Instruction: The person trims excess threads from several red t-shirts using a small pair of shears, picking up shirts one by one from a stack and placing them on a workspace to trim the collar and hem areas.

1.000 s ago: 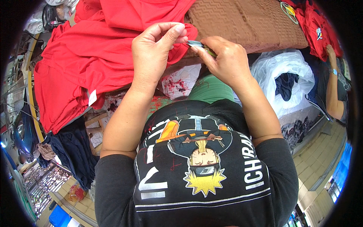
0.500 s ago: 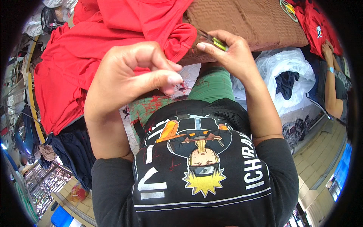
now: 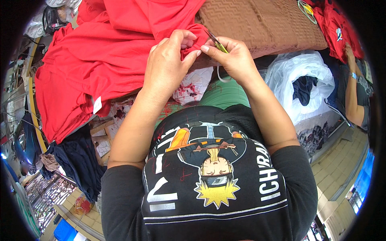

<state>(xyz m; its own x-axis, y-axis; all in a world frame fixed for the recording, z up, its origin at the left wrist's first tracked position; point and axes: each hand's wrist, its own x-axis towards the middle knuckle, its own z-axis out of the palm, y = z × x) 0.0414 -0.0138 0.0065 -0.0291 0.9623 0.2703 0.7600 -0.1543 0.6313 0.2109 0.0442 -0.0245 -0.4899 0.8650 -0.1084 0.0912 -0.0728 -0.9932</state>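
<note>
A red garment (image 3: pixel 108 52) spreads over the left and middle of the work surface, part of it hanging over the front edge. My left hand (image 3: pixel 171 56) is closed on a gathered bit of its right end. Close beside it, my right hand (image 3: pixel 233 58) holds yellow-green thread snips (image 3: pixel 220 46), their dark blades pointing up and away from me. The right thumb and fingertips are against the same bit of red cloth; whether they pinch it is hard to tell. Below the right hand hangs a white cord loop (image 3: pixel 224 77).
A brown patterned cloth (image 3: pixel 261 24) covers the surface ahead. To the right stands a clear plastic bag (image 3: pixel 281 74) with dark cloth inside. At far right, another person's arm (image 3: pixel 353 84) reaches to a red garment (image 3: pixel 327 24). Dark clothes (image 3: pixel 74 154) hang at left.
My left hand has moved away from me and to the right, from mid-air onto the red cloth. My right hand has shifted slightly left to meet it, still with the snips.
</note>
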